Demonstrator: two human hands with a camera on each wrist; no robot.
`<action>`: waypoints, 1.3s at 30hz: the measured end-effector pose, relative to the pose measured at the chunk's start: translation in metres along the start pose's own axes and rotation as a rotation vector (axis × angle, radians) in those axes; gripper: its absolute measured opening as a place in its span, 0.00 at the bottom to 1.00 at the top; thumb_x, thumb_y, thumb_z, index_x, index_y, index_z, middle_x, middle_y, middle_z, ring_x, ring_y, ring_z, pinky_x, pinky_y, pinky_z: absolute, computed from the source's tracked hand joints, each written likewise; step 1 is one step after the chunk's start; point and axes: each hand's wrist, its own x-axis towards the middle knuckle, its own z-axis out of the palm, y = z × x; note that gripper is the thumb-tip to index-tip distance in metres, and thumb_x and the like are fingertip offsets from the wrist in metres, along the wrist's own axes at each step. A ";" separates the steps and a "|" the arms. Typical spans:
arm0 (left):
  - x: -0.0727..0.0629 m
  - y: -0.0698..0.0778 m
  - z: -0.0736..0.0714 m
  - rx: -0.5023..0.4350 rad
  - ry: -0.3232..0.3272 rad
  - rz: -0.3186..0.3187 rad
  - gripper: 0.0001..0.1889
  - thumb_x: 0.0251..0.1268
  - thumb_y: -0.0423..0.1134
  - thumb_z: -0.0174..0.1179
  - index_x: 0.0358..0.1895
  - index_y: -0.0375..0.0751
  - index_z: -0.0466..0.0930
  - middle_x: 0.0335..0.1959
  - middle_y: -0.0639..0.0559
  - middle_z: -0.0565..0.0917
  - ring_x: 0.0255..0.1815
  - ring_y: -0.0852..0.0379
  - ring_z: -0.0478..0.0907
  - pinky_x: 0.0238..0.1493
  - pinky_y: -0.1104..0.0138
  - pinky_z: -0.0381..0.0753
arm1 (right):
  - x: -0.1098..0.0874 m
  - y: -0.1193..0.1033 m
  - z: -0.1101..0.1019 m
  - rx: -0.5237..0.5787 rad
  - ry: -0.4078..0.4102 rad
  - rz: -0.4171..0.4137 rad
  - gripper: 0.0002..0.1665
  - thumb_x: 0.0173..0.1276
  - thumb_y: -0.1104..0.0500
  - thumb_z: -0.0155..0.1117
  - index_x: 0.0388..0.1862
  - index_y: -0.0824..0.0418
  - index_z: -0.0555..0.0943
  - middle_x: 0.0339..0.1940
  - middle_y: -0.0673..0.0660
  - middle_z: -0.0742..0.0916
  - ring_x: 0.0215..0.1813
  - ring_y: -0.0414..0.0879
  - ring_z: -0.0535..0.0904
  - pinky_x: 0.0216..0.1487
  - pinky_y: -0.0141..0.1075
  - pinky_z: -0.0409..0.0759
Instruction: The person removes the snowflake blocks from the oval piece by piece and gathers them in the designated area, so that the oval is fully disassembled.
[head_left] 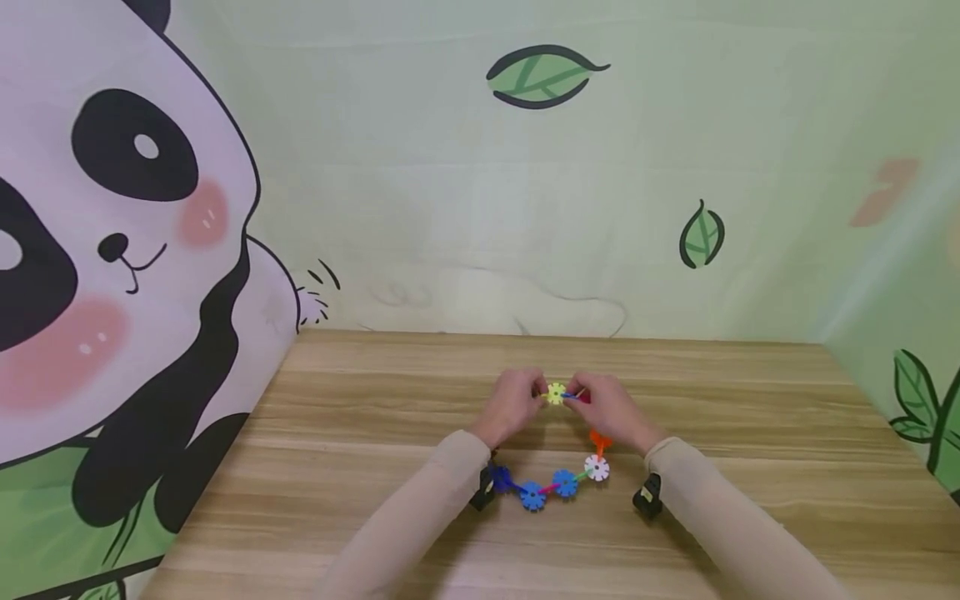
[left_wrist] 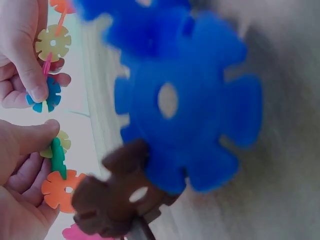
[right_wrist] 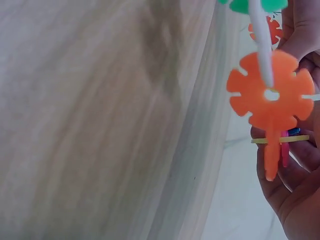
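Note:
Slotted plastic snowflake discs are linked into a curved chain. My left hand point(head_left: 516, 403) pinches its end near a yellow snowflake disc point(head_left: 556, 393). Edge-on beside the left thumb is a green disc point(left_wrist: 58, 157), joined to an orange disc point(left_wrist: 65, 190). Facing it, my right hand point(head_left: 606, 405) pinches a blue snowflake disc point(left_wrist: 55, 95). A pink disc point(left_wrist: 47, 64) links that blue disc to another yellow disc point(left_wrist: 53, 43). The yellow and blue ends are close together; whether they interlock I cannot tell.
The chain hangs or lies below the hands: dark blue disc point(head_left: 501, 478), blue discs point(head_left: 532, 496), white disc point(head_left: 597, 467) and orange disc point(head_left: 600, 439). A brown disc point(left_wrist: 122, 192) shows near the left wrist. Behind the wooden table point(head_left: 360, 375) stands a printed panda backdrop point(head_left: 390, 167).

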 end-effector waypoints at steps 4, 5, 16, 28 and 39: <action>0.000 -0.001 0.000 -0.042 0.003 -0.030 0.06 0.53 0.28 0.68 0.29 0.42 0.80 0.25 0.55 0.78 0.28 0.61 0.73 0.30 0.73 0.73 | 0.000 0.000 0.001 0.014 0.002 -0.007 0.03 0.64 0.61 0.65 0.34 0.57 0.79 0.31 0.52 0.84 0.30 0.44 0.76 0.32 0.35 0.77; -0.001 -0.001 0.000 -0.051 0.005 -0.035 0.06 0.52 0.28 0.68 0.29 0.41 0.80 0.25 0.55 0.79 0.29 0.61 0.74 0.30 0.73 0.74 | 0.000 0.001 0.001 0.015 0.002 -0.009 0.03 0.64 0.62 0.65 0.34 0.57 0.79 0.31 0.52 0.84 0.30 0.43 0.76 0.32 0.35 0.77; -0.001 -0.005 -0.002 -0.072 0.064 -0.033 0.08 0.51 0.26 0.66 0.24 0.41 0.78 0.22 0.55 0.79 0.26 0.61 0.73 0.28 0.72 0.73 | -0.001 0.001 -0.002 0.016 0.040 0.000 0.03 0.64 0.61 0.65 0.35 0.58 0.80 0.31 0.50 0.84 0.31 0.43 0.77 0.34 0.36 0.78; 0.000 -0.012 -0.006 -0.117 -0.036 -0.130 0.02 0.53 0.30 0.66 0.30 0.38 0.83 0.27 0.53 0.81 0.27 0.61 0.74 0.29 0.72 0.74 | -0.001 0.004 -0.002 0.034 0.027 -0.015 0.03 0.64 0.62 0.65 0.36 0.59 0.79 0.31 0.50 0.83 0.32 0.43 0.76 0.35 0.36 0.78; 0.000 -0.014 -0.007 -0.095 -0.086 -0.115 0.02 0.57 0.31 0.64 0.33 0.38 0.85 0.30 0.53 0.83 0.31 0.59 0.76 0.33 0.70 0.76 | 0.002 0.008 -0.002 0.038 0.025 -0.020 0.03 0.64 0.62 0.65 0.35 0.60 0.79 0.30 0.51 0.83 0.32 0.43 0.76 0.35 0.36 0.78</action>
